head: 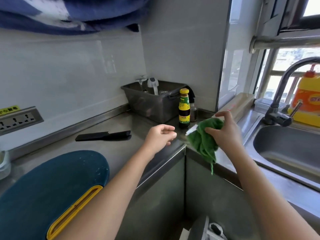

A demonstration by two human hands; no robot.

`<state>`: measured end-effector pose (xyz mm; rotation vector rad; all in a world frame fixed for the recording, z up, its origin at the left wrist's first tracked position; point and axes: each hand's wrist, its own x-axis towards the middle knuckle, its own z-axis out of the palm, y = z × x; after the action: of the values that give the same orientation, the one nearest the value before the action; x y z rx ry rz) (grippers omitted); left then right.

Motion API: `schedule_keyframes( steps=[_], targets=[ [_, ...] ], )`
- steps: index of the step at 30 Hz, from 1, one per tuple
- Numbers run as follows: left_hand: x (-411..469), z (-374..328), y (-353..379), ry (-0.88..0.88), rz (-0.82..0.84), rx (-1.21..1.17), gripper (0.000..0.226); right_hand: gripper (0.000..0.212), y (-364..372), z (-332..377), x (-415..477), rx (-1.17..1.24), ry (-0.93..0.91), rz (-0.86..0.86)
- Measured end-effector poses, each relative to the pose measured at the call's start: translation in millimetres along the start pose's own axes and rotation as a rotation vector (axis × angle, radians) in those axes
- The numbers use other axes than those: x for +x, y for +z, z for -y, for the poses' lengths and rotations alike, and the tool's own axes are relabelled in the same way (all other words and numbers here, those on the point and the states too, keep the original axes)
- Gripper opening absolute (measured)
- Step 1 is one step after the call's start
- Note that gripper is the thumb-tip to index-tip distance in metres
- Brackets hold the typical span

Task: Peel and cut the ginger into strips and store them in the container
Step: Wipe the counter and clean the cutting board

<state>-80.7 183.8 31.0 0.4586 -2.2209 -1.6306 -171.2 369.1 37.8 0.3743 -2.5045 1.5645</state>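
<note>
– So, which step?
– Not cutting. Prep or cleanup, my guess. Blue cutting board point(52, 184) at 8 o'clock, nearest, bare apart from pale flecks. No ginger in view anywhere.
– Hands?
– Left hand point(160, 135) dead centre, fingers loosely curled, holding nothing. Right hand point(224, 131) toward 3 o'clock grips a bunched green cloth point(202, 142) over the counter corner.
– Knife?
– Black knife point(103, 135) at 10 o'clock, flat on the steel counter point(124, 123) beyond the board, neither hand on it. Further back at 12: sauce bottle point(184, 109), then grey dish bin point(152, 101). Sink point(285, 153) and tap point(281, 85) out at 3.
– Container?
– Clear vessel point(3, 165) clipped by the frame edge at 9. Can't tell if it's the one, or what's in it.
– Next?
– Judgement: drop the cloth, free the right hand. Then fetch ginger to the board, or, if strips are already stored, just wipe down. Can't tell which.
</note>
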Motion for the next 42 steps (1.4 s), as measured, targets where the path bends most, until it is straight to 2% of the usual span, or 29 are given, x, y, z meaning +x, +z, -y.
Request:
schedule_keyframes(
  steps=[3,7,9,13,18,20,22,26,28,30,31,33,34,36,38,39,41,42],
  targets=[
    [31,14,18,-0.097,-0.014,0.111,0.016,0.042,-16,-19,22,-0.344,0.011,-0.103],
    [70,31,50,-0.132,-0.039,0.298,0.017,0.042,-9,-43,43,-0.433,0.056,-0.138],
    [85,32,65,-0.115,-0.061,0.405,0.028,0.045,3,-58,47,-0.472,0.089,-0.079],
    [108,35,87,-0.103,-0.078,0.556,0.053,0.058,26,-90,47,-0.761,0.200,0.147],
    [123,44,113,-0.234,-0.049,0.796,0.060,0.061,31,-93,50,-0.863,0.237,0.197],
    [125,47,118,-0.244,-0.078,0.784,0.046,0.062,32,-89,51,-0.896,0.237,0.205],
    [127,48,118,-0.188,-0.113,0.690,0.023,0.066,33,-84,50,-0.903,0.221,0.209],
    [121,40,105,-0.223,-0.138,0.150,0.003,0.072,34,-74,49,-0.856,0.128,0.184],
    [114,32,93,-0.245,-0.142,-0.078,0.005,0.067,36,-64,45,-0.738,0.009,0.147],
    [102,21,78,-0.221,-0.130,-0.218,0.004,0.055,37,-50,39,-0.477,-0.085,0.092],
    [94,15,69,-0.191,-0.127,-0.253,0.004,0.045,38,-42,37,-0.323,-0.101,0.065],
    [75,5,49,-0.066,-0.155,-0.185,0.006,0.033,41,-24,33,0.015,0.001,0.082],
    [63,1,38,0.017,-0.182,-0.064,0.007,0.034,44,-14,30,0.230,0.107,0.148],
    [32,-7,18,0.151,-0.235,0.185,0.007,0.050,53,6,19,0.639,0.352,0.373],
    [-1,-9,3,0.243,-0.231,0.293,0.006,0.070,68,21,4,0.797,0.476,0.675],
    [-17,-8,-4,0.273,-0.208,0.323,0.008,0.070,77,27,-7,0.821,0.475,0.805],
    [-42,1,-18,0.279,-0.139,0.350,0.011,0.049,98,38,-28,0.891,0.480,0.928],
    [-52,5,-25,0.258,-0.111,0.340,0.014,0.038,108,43,-37,0.944,0.518,0.925]
  ],
)
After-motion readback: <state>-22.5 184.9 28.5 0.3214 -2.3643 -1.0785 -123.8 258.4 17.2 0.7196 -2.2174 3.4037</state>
